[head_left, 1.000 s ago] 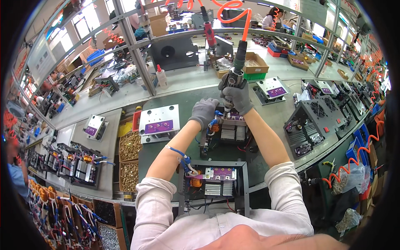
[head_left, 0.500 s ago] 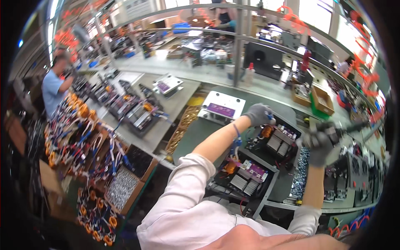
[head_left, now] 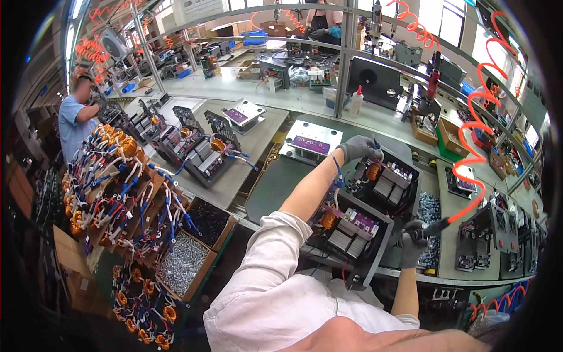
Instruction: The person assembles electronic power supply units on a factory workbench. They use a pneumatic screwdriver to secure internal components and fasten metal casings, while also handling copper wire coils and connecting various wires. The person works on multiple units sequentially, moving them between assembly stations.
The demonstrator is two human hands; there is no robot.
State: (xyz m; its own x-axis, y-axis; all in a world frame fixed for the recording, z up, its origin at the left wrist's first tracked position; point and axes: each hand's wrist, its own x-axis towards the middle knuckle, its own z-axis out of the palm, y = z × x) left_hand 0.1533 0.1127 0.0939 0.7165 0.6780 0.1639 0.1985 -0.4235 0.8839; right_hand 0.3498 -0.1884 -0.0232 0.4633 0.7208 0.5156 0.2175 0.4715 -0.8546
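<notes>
Down swings the right hand point(head_left: 412, 243), gripping the screwdriver point(head_left: 437, 227); left hand point(head_left: 359, 148) clasps the rigid, heavy-looking black chassis point(head_left: 390, 182) rim.

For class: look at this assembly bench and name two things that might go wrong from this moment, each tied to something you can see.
1. The right hand grips a tool on an orange coiled hose that hangs across the bench; the hose might snag on nearby assemblies.
2. The left hand reaches over the open black unit, and the blue cord at the wrist could catch on its parts.
</notes>
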